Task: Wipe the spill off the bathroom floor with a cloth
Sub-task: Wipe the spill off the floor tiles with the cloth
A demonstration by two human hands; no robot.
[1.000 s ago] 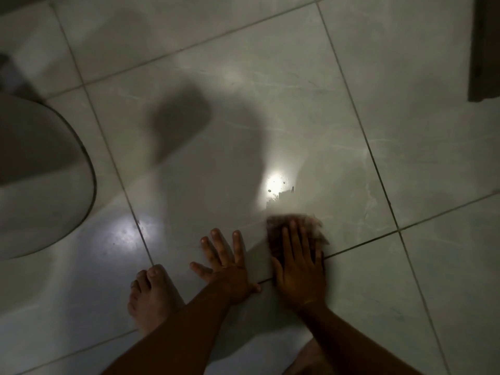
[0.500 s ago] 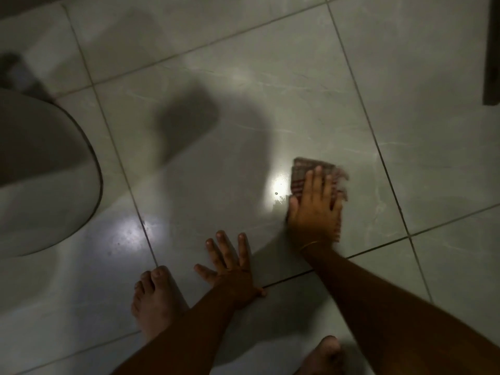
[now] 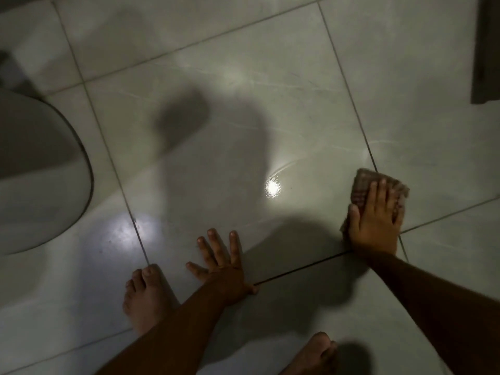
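a: where the tiled floor (image 3: 270,125) is lit brightest, just right of the frame's centre, what is seen?

b: a small white glare (image 3: 272,188) is reflected there, with a thin curved streak (image 3: 286,167) of wet sheen arcing up and to the right from it. whether any spill is left cannot be told in this dim light.

a: and where is the cloth (image 3: 378,194) placed?

b: it is found at the right of the frame, at mid height, lying flat on the floor beside a dark grout line. it is a brownish, ribbed-looking piece, folded or bunched, and its upper edge is left uncovered.

a: how is it being held?

b: it is pressed down under the right hand (image 3: 374,223), palm flat and fingers spread on top of it, not curled around it. the thumb is laid along the cloth's left edge.

a: and the left hand (image 3: 223,266)?

b: it is planted bare on the floor in the lower centre, fingers splayed wide, with nothing held. its forearm is stretched in from the bottom edge.

a: what else is seen low in the frame?

b: a bare foot (image 3: 146,296) is set to the left of that hand, and the toes of a second foot (image 3: 315,353) are shown at the bottom edge, right of centre.

a: and at the left edge?

b: a pale rounded fixture (image 3: 40,190) is seen there, seemingly a toilet's base. a dark upright edge (image 3: 487,50) is glimpsed in the upper right corner; what it is cannot be told.
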